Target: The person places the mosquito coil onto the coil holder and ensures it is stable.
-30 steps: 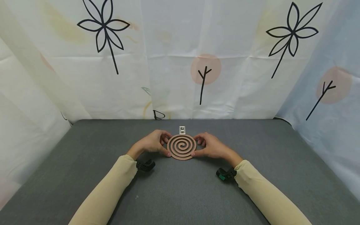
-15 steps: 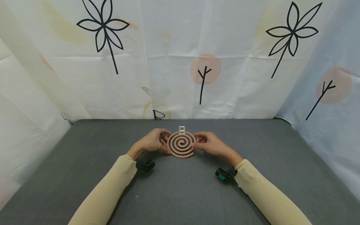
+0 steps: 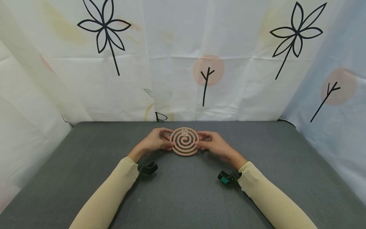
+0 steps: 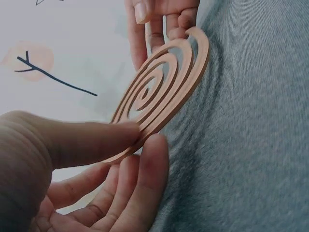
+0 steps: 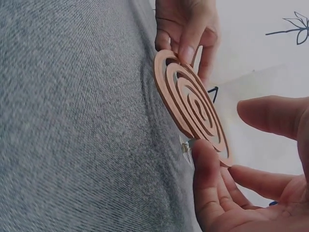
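A flat, round, wood-coloured spiral trivet is held between the two hands above the grey table, tilted in both wrist views. My left hand pinches its left rim, thumb on the upper face and fingers beneath. At the opposite rim is my right hand, its fingers bent against the edge. In the right wrist view, that hand's thumb stands apart from the trivet. A small clear square piece lies close behind the trivet; in the head view it shows only through the spiral's gaps.
The grey table runs back to a white cloth printed with flowers and trees. More cloth hangs at both sides. Each wrist carries a dark strap-on mount, such as the right wrist mount.
Both hands have moved the spiral trivet away from the person and raised it. It now overlaps the clear square piece, which stood visible behind it earlier.
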Demonstrator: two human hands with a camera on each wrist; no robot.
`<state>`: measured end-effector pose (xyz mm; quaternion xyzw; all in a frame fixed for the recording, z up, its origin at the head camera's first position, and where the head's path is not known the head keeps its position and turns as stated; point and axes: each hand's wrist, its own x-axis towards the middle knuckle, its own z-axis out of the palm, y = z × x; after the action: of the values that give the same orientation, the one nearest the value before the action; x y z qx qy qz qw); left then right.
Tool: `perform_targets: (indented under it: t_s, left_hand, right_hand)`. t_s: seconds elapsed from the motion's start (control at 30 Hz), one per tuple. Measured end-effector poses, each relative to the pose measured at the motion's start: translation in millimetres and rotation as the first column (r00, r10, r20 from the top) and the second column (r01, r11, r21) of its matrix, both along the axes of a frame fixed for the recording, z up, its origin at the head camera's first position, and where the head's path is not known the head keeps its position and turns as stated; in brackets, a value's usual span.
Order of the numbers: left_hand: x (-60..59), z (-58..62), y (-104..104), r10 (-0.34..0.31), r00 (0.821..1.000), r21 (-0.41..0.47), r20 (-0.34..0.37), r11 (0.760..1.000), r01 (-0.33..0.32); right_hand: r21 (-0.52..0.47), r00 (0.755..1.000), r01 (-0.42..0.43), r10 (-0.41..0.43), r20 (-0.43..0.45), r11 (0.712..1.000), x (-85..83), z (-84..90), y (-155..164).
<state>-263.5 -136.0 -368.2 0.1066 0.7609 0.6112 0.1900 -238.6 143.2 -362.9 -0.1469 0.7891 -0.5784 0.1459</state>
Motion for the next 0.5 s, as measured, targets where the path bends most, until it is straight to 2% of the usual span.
perform_targets:
  t_s: [0.23, 0.5]
  left_hand:
    - [-0.7, -4.6, 2.3, 0.097, 0.995, 0.071, 0.029, 0.993, -0.099]
    - [-2.2, -8.5, 5.6, 0.169, 0.983, 0.154, 0.071, 0.972, -0.178]
  right_hand:
    - [-0.056, 0.999, 0.040, -0.041, -0.013, 0.998, 0.0, -2.8, 0.3]
    - [-0.183, 0.999, 0.042, -0.043, 0.001, 0.982, -0.3, -4.8, -2.2]
